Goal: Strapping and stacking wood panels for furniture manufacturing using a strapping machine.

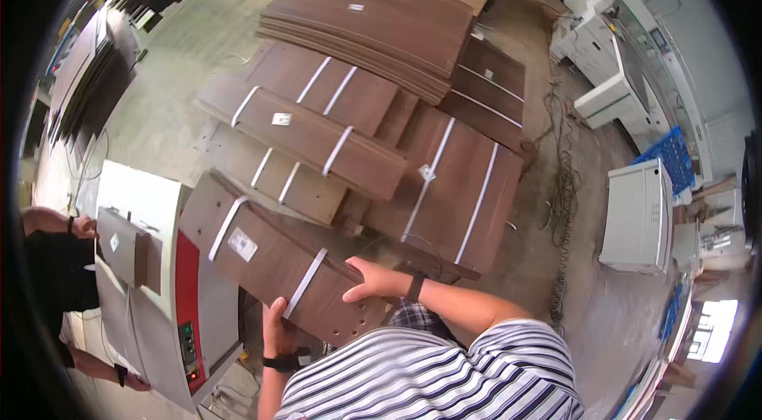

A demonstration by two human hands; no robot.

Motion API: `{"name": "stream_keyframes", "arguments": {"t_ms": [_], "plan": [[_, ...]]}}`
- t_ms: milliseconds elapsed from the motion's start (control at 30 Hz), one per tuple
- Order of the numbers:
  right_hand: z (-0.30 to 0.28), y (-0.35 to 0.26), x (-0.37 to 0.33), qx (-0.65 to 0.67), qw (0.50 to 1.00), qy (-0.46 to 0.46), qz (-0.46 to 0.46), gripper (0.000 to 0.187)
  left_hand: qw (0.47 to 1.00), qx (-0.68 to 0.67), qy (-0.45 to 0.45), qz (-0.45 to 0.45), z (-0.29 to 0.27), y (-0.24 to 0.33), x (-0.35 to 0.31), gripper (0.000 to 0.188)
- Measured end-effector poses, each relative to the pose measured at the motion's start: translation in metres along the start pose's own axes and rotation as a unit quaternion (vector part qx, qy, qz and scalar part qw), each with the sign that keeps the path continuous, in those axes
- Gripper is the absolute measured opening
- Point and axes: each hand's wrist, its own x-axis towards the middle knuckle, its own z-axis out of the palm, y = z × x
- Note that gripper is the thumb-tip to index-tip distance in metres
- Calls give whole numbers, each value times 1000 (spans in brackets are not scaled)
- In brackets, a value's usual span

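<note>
A long bundle of dark brown wood-grain panels (274, 263) lies at a slant in front of me, bound by two white straps and bearing a white label. Several small holes dot its near end. My left hand (275, 330) grips the bundle's left edge near that end, thumb on top and the other fingers hidden beneath. Across from it, my right hand (373, 280) is closed on the right edge, thumb and fingers against the panels. The bundle's far end sits beside a white and red machine (186, 277); whether it rests on the machine cannot be made out.
Ahead lie strapped panel bundles (317, 128) and a tall panel stack (369, 11). At left, a co-worker in black (59, 273) has a hand at a small panel bundle (121, 249) on the machine. Cables (563, 206) trail over the floor near a grey cabinet (633, 217).
</note>
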Motion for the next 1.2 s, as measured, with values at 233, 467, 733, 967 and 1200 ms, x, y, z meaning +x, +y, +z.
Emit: {"name": "stream_keyframes", "arguments": {"t_ms": [233,467,733,967,1200], "plan": [[-72,22,-107,109,977,156,-96,96,978,145,-101,-114,140,-22,97,52],[-147,75,-180,401,846,348,-53,80,902,186,-236,-311,276,-145,202,38],[-322,114,-175,358,809,456,-94,77,911,170,-278,-253,378,-220,278,51],[-522,133,-87,363,766,530,-33,67,927,172,-217,-252,317,-194,232,35],[-593,109,-1,419,748,513,-56,72,916,243,138,-289,136,-142,128,23]]}}
